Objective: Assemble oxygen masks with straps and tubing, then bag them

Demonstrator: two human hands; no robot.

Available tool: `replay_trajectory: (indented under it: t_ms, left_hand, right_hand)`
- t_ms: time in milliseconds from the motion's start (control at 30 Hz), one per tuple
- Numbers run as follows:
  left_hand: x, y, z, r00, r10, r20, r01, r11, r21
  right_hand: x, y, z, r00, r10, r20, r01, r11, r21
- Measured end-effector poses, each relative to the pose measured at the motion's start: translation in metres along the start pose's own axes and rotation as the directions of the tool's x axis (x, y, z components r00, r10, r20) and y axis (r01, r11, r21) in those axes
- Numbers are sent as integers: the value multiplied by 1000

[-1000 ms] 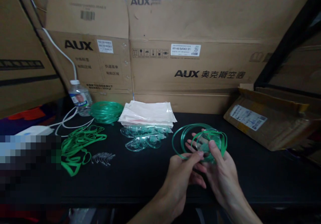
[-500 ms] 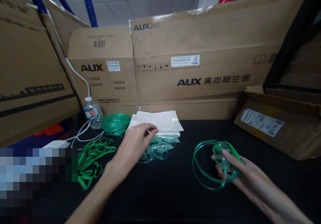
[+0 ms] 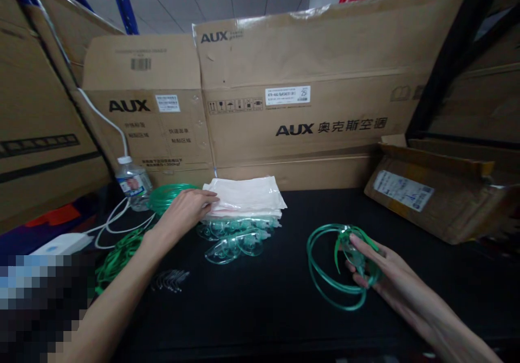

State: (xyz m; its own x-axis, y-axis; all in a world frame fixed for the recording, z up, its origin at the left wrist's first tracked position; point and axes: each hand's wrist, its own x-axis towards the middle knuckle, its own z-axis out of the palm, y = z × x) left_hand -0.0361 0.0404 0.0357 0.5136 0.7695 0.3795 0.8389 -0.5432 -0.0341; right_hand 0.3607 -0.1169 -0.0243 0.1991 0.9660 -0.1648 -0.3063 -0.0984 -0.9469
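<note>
My left hand [image 3: 189, 208] reaches to the left edge of a stack of flat white plastic bags [image 3: 246, 194]; its fingertips rest on the top bag, fingers slightly apart. My right hand [image 3: 368, 263] is closed around a clear green oxygen mask [image 3: 354, 252] with a bright green strap. Coiled green tubing [image 3: 312, 260] hangs in loops from the same grip, to the left of the fingers. In front of the bags lie several clear green masks [image 3: 238, 244], partly under the stack. My right thumb and fingers cover part of the held mask.
Behind my left wrist sits a coil of green tubing [image 3: 164, 196]. Green straps [image 3: 117, 260] and small metal strips [image 3: 173, 280] lie at left, near a plastic bottle [image 3: 132, 181] and a white power strip [image 3: 60, 245]. An opened cardboard box [image 3: 436, 195] stands at right; large cardboard panels [image 3: 325, 103] wall the back.
My left hand has moved left across the bags to their left edge, uncovering more of the masks. The right hand still holds the mask and tubing. The whole view has shifted slightly.
</note>
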Motion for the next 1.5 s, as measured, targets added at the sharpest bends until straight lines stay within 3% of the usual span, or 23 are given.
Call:
replay_trajectory:
  t_ms: [133, 300, 500, 667, 800, 933, 1000, 1067, 1167, 1367, 1500]
  left_hand:
    - [1, -5, 5, 994, 37, -101, -36, 999, 15]
    - [0, 0, -5, 962, 86, -260, -82, 996, 25]
    - [-8, 36, -18, 894, 167, -416, -171, 985, 29]
    - [4, 61, -13, 834, 281, -474, -364, 927, -90]
    - [26, 46, 1, 867, 283, -410, -385, 903, -191]
    - [35, 23, 15, 919, 228, -322, -313, 918, -244]
    - [33, 23, 16, 939, 172, -299, -253, 933, -257]
    - [28, 37, 10, 948, 97, -304, -183, 945, -272]
    - [20, 84, -7, 953, 13, -302, -109, 946, -306]
    - [20, 195, -23, 979, 196, -58, -205, 932, -298]
    - [28, 219, -10, 966, 248, 71, -229, 950, -214]
  right_hand:
    - [4, 5, -4, 999, -22, 35, 25, 996, -83]
    - [6, 6, -2, 999, -46, 27, 48, 995, -85]
    - [-2, -2, -13, 996, -73, -42, 73, 997, -6]
    - [-18, -13, -34, 991, -4, -134, 13, 998, 64]
    - [-28, -8, -46, 986, 57, -157, -52, 998, 36]
    - [-33, 3, -47, 989, 7, -151, -12, 999, -31]
    - [-34, 6, -45, 990, -22, -136, 10, 996, -91]
    - [-34, 8, -42, 991, -48, -127, 31, 990, -138]
    - [-34, 9, -38, 987, -80, -138, 56, 985, -165]
    - [-41, 5, -32, 974, -105, -201, 60, 974, -217]
    - [-45, 2, -31, 970, -119, -210, 64, 966, -252]
